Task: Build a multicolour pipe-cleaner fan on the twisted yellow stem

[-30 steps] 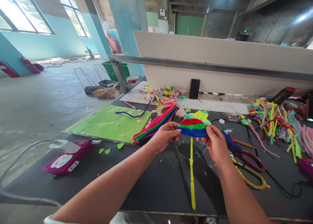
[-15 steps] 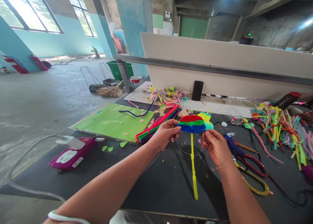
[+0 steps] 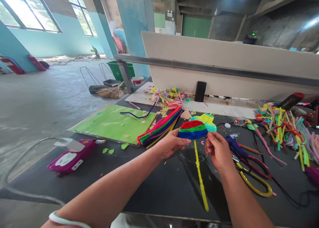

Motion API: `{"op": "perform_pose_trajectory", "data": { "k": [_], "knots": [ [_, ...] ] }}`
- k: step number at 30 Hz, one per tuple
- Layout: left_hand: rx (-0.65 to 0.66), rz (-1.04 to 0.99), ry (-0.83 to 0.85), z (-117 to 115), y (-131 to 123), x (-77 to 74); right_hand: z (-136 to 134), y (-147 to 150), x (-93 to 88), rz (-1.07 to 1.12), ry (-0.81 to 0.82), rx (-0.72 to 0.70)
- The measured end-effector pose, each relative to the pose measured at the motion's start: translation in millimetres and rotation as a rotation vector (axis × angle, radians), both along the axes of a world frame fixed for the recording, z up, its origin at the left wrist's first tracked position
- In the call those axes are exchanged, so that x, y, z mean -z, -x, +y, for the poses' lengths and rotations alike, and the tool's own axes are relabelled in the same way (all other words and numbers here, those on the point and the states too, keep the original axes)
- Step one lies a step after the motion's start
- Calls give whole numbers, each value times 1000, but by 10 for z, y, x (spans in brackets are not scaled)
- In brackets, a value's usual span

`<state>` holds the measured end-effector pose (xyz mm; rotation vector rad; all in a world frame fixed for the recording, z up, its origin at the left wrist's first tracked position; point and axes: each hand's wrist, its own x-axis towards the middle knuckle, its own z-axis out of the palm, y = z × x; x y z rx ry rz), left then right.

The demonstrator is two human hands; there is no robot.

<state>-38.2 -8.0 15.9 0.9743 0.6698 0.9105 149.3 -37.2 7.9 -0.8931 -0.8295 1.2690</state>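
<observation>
Between my hands is a piece made of red, green and blue pipe cleaners (image 3: 192,130), laid side by side in a curved, striped shape. My left hand (image 3: 171,144) pinches its left end, thumb in front. At its right end, my right hand (image 3: 218,149) is closed with thumb and fingertips on the edge. Just behind it shows a turquoise and yellow pipe-cleaner shape (image 3: 207,119), partly covered. A fuzzy yellow stem (image 3: 200,178) runs down below the striped piece toward the table's front edge; its upper end is hidden.
Left lie a bundle of coloured pipe cleaners (image 3: 161,126), a green sheet pack (image 3: 112,123) and a purple device with a plug (image 3: 68,157). Right are a blue glue gun (image 3: 235,148), scissors (image 3: 259,181) and a pipe-cleaner pile (image 3: 281,128). A phone (image 3: 200,91) leans behind.
The striped piece has shifted slightly down and left and tilted, exposing more of the turquoise and yellow shape. The yellow stem's lower end has swung right.
</observation>
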Motion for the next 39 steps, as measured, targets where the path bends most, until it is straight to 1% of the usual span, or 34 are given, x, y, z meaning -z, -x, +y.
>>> {"op": "perform_pose_trajectory", "data": {
  "k": [2, 5, 8, 10, 12, 15, 17, 21, 25, 28, 31, 33, 36, 39],
  "knots": [
    [-18, 35, 14, -3, 2, 12, -15, 21, 4, -19, -24, -38],
    [-51, 7, 28, 8, 11, 21, -32, 42, -12, -10, -65, -99],
    [-76, -40, 42, 12, 16, 9, -37, 45, -39, 88, -78, -203],
    [-58, -68, 48, 2, 17, -14, -29, 43, -38, 197, -29, -305],
    [-22, -105, 36, -17, 18, -41, -17, 48, -14, 269, 66, -396],
    [20, -138, -1, -45, 20, -63, -10, 74, 45, 207, 182, -525],
    [29, -113, -12, -56, 18, -60, -21, 91, 71, 142, 198, -580],
    [58, -76, -6, -78, 4, -44, -49, 90, 74, 144, 193, -553],
    [147, -86, -4, -112, -13, -51, -56, 75, 60, 163, 264, -546],
    [172, -91, -4, -126, -21, -51, -56, 87, 37, 186, 274, -545],
    [164, -131, 2, -113, -26, -54, -78, 96, -17, 232, 200, -541],
    [141, -199, -41, -84, -20, -68, -119, 90, -67, 228, 122, -516],
    [108, -287, -117, -21, 10, -104, -211, 73, -135, 144, 21, -466],
    [63, -298, -127, 30, 45, -137, -295, 80, -168, 79, -37, -431]
  ]
}}
